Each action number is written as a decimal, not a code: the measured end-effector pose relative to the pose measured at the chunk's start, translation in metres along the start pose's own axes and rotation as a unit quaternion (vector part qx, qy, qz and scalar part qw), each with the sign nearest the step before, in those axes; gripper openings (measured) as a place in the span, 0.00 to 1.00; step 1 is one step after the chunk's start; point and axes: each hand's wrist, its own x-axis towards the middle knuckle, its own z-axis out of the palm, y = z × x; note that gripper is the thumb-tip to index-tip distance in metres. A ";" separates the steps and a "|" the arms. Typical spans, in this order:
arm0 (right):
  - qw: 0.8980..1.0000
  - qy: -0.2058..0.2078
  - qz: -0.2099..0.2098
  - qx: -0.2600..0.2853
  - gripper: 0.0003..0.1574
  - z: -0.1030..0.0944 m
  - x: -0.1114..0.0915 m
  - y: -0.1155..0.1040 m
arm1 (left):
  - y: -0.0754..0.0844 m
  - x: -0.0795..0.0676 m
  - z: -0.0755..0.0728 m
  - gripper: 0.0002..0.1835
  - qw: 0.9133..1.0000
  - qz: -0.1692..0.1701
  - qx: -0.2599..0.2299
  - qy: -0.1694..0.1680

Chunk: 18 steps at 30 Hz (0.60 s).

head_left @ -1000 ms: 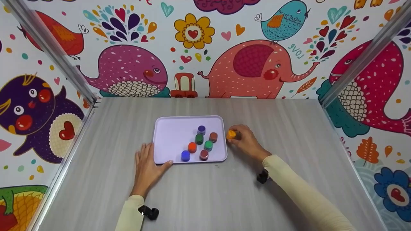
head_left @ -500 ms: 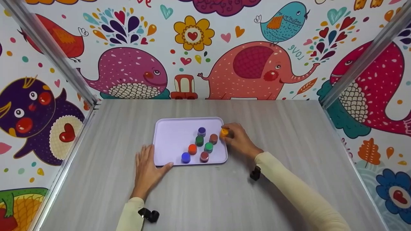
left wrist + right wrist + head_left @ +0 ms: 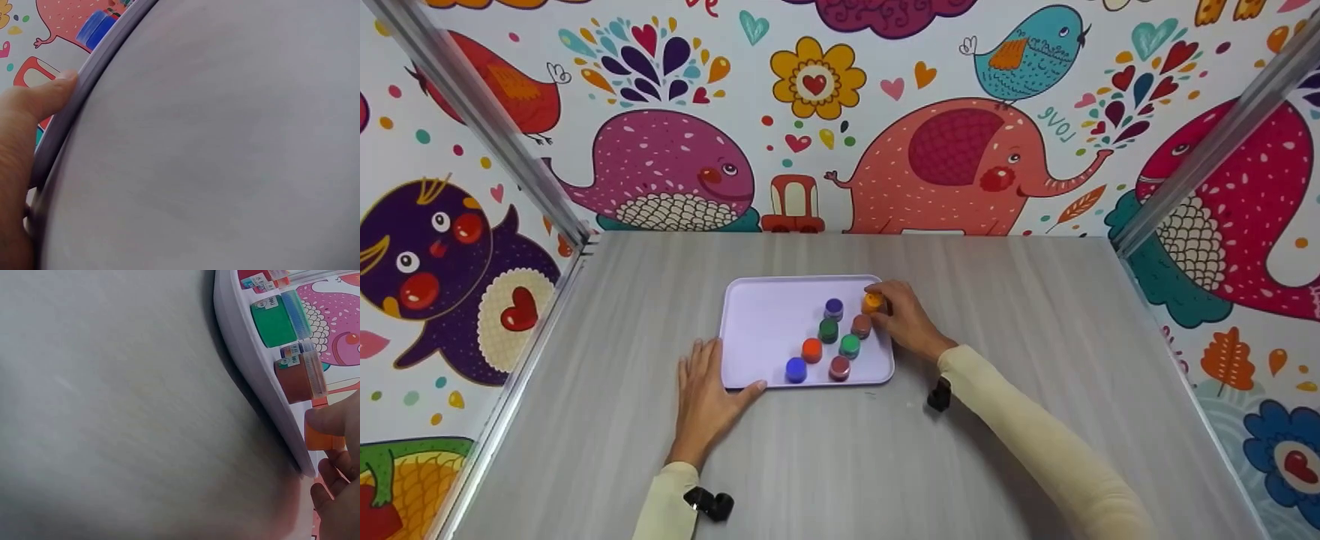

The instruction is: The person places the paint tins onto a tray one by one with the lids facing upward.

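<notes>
A lilac tray (image 3: 765,315) lies on the table with several small paint jars in its right half. My right hand (image 3: 911,319) pinches an orange paint jar (image 3: 873,302) between thumb and fingers at the tray's back right corner. In the right wrist view this orange jar (image 3: 320,436) is partly covered by the thumb, just beyond a brown paint jar (image 3: 298,377). Whether its base touches the tray I cannot tell. My left hand (image 3: 709,401) rests against the tray's front left corner, fingers straight along the side. Its thumb (image 3: 53,93) lies on the front rim.
Near the right hand stand a reddish-brown jar (image 3: 861,325) and a purple jar (image 3: 834,309). Dark green (image 3: 829,331), light green (image 3: 850,345), red-orange (image 3: 811,350), blue (image 3: 796,369) and maroon (image 3: 839,367) jars stand farther forward. Patterned walls (image 3: 802,150) enclose the table (image 3: 840,465).
My right hand has carried the orange paint jar leftward from beside the tray, across its right rim, to the back right corner. The left hand stays in place.
</notes>
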 end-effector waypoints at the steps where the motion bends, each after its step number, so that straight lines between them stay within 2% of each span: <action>1: 1.000 0.000 -0.005 -0.002 0.28 0.001 0.002 0.001 | 0.000 0.000 0.000 0.63 1.000 0.001 0.000 0.000; 7: 1.000 0.000 -0.011 -0.002 0.28 0.006 0.009 0.003 | 0.000 0.000 0.001 0.64 1.000 0.000 0.000 -0.003; 18: 1.000 -0.012 0.007 0.003 0.33 0.010 0.012 0.000 | -0.002 -0.001 0.000 0.63 1.000 0.006 -0.003 0.001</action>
